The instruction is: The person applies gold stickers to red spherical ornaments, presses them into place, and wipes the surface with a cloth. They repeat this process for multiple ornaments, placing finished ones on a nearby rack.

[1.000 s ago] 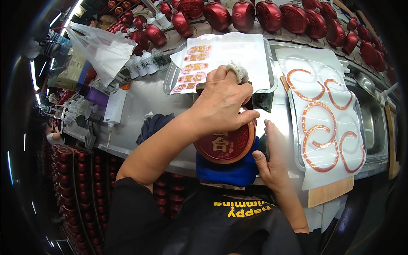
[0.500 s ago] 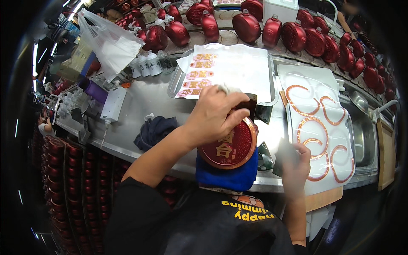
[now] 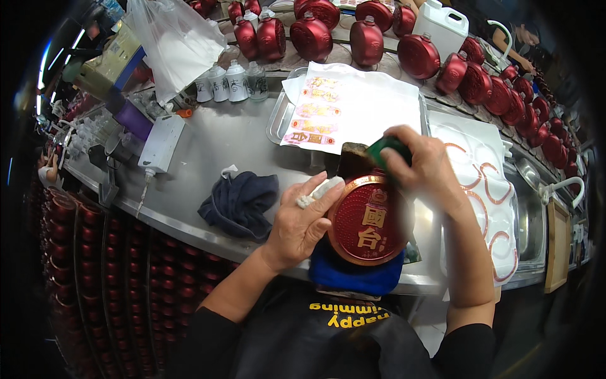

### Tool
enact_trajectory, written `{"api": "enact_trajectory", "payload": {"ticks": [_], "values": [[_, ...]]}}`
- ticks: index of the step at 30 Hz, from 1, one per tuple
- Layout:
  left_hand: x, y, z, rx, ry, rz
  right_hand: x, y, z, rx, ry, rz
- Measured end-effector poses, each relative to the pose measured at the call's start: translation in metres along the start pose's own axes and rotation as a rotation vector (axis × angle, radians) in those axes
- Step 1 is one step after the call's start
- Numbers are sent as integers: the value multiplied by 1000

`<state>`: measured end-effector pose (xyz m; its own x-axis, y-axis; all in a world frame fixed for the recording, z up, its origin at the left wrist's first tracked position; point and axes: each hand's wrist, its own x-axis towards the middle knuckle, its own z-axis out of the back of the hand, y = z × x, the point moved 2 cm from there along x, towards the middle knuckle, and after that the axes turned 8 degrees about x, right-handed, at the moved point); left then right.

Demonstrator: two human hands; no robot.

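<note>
A round, flat red bottle [image 3: 356, 221] with gold lettering and a gold band round its rim lies face up on a folded blue cloth [image 3: 353, 273]. My left hand [image 3: 297, 227] rests against the bottle's left edge, a white wad [image 3: 320, 192] tucked between its fingers. Above the bottle's upper right, my right hand [image 3: 426, 161] grips a flat dark-green scraper [image 3: 387, 151], its fingers slightly smeared by motion. A dark block [image 3: 353, 159] stands just beyond the bottle's far edge, partly hidden.
A metal tray [image 3: 275, 126] bears a white sheet [image 3: 379, 104] with gold-and-pink label transfers. At right lie clear sheets with copper-coloured arcs [image 3: 497, 182]. A crumpled dark cloth [image 3: 240, 203] sits left; white bottles [image 3: 237, 82] stand behind. Several red bottles [image 3: 418, 55] line the back.
My right hand has come up from the lower right to above the bottle with the scraper. My left hand has moved down from the bottle's far edge to its left side.
</note>
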<state>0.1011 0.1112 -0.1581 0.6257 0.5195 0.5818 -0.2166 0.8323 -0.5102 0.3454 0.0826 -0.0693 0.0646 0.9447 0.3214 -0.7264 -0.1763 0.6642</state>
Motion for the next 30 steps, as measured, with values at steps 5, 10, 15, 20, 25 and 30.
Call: {"api": "enact_trajectory", "payload": {"ticks": [5,10,15,20,25,30], "values": [[-27,-1,-10,-156,-117,124,25,16,-19,-79,332,15],[-51,7,-13,-313,-71,322,28,39,-35,-151,298,111],[-74,4,-18,-334,-134,367,5,59,-43,-24,375,237],[-91,-13,-28,-486,-158,473,-6,64,-54,-257,256,222],[-100,-16,-29,-473,-184,469,-66,93,-55,-519,390,672],[-94,-19,-35,-300,-201,330,-117,85,-43,-394,544,412]]}}
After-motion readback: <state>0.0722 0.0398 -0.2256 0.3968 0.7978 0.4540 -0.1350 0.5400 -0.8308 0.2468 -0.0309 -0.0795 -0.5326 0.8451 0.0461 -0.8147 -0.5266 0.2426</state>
